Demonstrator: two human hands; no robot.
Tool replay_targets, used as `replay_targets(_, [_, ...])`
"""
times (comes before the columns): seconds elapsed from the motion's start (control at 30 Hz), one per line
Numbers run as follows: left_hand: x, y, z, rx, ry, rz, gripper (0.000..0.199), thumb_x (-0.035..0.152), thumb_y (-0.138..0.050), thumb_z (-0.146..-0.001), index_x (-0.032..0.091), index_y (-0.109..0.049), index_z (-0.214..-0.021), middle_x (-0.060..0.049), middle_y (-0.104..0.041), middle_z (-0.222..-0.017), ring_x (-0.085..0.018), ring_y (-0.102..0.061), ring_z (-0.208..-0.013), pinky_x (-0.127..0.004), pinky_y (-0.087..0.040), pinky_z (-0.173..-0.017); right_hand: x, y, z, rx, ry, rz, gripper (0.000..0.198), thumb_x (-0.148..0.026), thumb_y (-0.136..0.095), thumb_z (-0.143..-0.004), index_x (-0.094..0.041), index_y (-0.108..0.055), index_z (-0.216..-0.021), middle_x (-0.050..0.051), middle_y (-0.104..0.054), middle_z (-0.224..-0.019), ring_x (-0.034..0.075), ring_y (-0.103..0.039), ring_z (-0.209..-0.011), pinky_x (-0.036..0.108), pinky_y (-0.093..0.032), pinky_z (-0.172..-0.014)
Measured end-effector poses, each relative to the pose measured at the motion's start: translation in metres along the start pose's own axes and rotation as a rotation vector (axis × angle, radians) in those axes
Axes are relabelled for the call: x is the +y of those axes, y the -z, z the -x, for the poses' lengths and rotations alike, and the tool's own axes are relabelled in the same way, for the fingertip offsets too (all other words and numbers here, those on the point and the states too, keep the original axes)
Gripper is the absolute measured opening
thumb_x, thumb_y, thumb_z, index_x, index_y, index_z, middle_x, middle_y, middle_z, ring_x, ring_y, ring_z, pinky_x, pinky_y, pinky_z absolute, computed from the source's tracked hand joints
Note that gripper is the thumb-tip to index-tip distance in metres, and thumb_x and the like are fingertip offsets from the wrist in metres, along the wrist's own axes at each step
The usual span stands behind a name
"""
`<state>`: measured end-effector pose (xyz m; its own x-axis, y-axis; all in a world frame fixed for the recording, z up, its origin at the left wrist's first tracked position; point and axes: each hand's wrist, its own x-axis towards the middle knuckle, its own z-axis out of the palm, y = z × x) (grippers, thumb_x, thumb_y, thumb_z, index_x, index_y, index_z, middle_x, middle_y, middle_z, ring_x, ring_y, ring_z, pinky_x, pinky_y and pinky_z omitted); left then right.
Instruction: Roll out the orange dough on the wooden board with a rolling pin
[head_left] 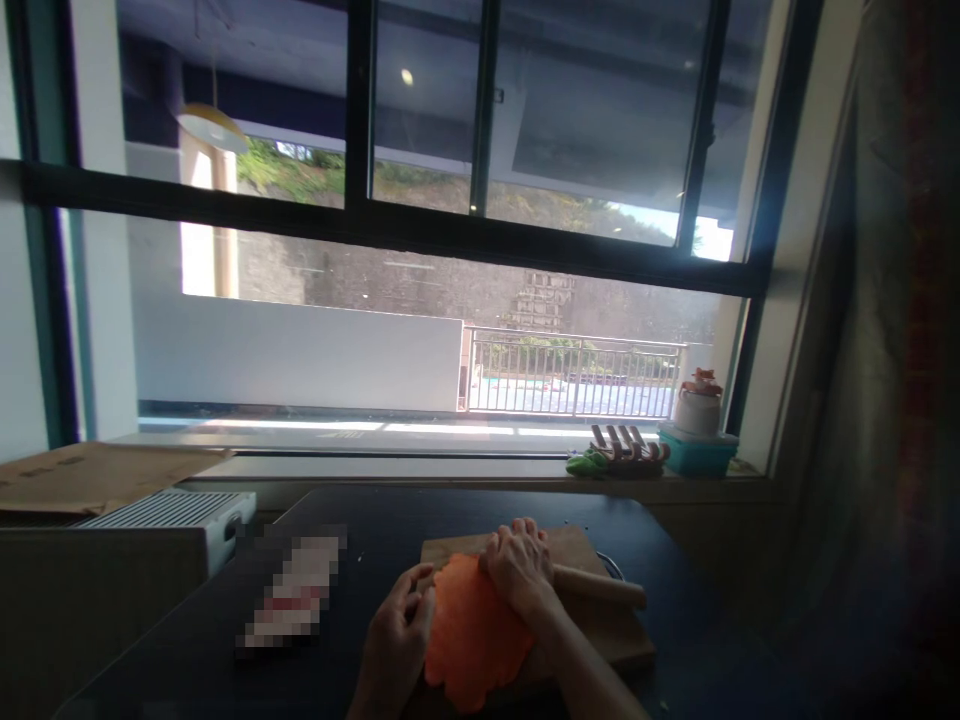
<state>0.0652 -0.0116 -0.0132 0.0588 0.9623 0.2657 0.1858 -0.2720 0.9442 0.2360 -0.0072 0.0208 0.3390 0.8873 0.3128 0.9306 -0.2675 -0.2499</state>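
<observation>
A flat sheet of orange dough (476, 635) with a wavy edge lies over a wooden cutting board (622, 640). At the sheet's left edge is my left hand (399, 630), its fingers curled and the thumb against the dough. My right hand (519, 565) is bent over the sheet's upper right edge, knuckles up, and its fingertips are partly hidden. Just right of that hand lies a wooden rolling pin (604, 588) on the board; its left end is hidden behind the hand.
The board rests on a dark table (360, 515). A blurred-out item (296, 592) lies to the left. A cardboard piece (105, 475) sits on a white ridged unit (169, 508). On the windowsill stand a teal box (697, 452) and a brown slatted object (626, 450).
</observation>
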Motion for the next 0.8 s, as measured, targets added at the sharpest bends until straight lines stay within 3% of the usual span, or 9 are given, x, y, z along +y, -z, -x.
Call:
replay_targets(0.13, [0.004, 0.001, 0.003, 0.008, -0.003, -0.015, 0.050, 0.053, -0.050, -0.068, 0.018, -0.061, -0.101, 0.002, -0.062, -0.054, -0.018, -0.057, -0.046, -0.027, -0.039, -0.041, -0.004, 0.003, 0.013, 0.026, 0.018, 0.005, 0.041, -0.035, -0.032, -0.093, -0.021, -0.070, -0.099, 0.011, -0.062, -0.119, 0.027, -0.047, -0.119, 0.041, -0.030, -0.102])
replay_targets(0.47, [0.005, 0.002, 0.002, -0.026, 0.020, -0.002, 0.052, 0.052, -0.049, -0.067, 0.016, -0.058, -0.103, 0.001, -0.064, -0.056, -0.018, -0.056, -0.048, -0.028, -0.042, -0.046, 0.010, -0.003, -0.040, -0.107, -0.087, -0.012, 0.040, -0.037, -0.034, -0.091, -0.020, -0.069, -0.100, 0.011, -0.062, -0.115, 0.029, -0.050, -0.113, 0.044, -0.037, -0.092])
replay_targets(0.7, [0.007, 0.002, 0.003, -0.012, 0.032, 0.002, 0.051, 0.051, -0.048, -0.064, 0.017, -0.059, -0.101, 0.001, -0.063, -0.057, -0.019, -0.058, -0.050, -0.027, -0.040, -0.043, 0.001, -0.004, 0.002, 0.013, 0.018, -0.009, 0.044, -0.038, -0.030, -0.093, -0.021, -0.070, -0.096, 0.011, -0.063, -0.114, 0.028, -0.048, -0.116, 0.042, -0.031, -0.099])
replay_targets(0.8, [0.008, 0.002, 0.004, -0.006, 0.016, -0.010, 0.050, 0.051, -0.047, -0.065, 0.017, -0.059, -0.100, 0.002, -0.060, -0.052, -0.018, -0.055, -0.047, -0.027, -0.039, -0.043, -0.001, -0.003, 0.005, 0.024, 0.025, 0.001, 0.044, -0.036, -0.030, -0.094, -0.021, -0.071, -0.095, 0.011, -0.064, -0.112, 0.028, -0.048, -0.114, 0.041, -0.032, -0.098])
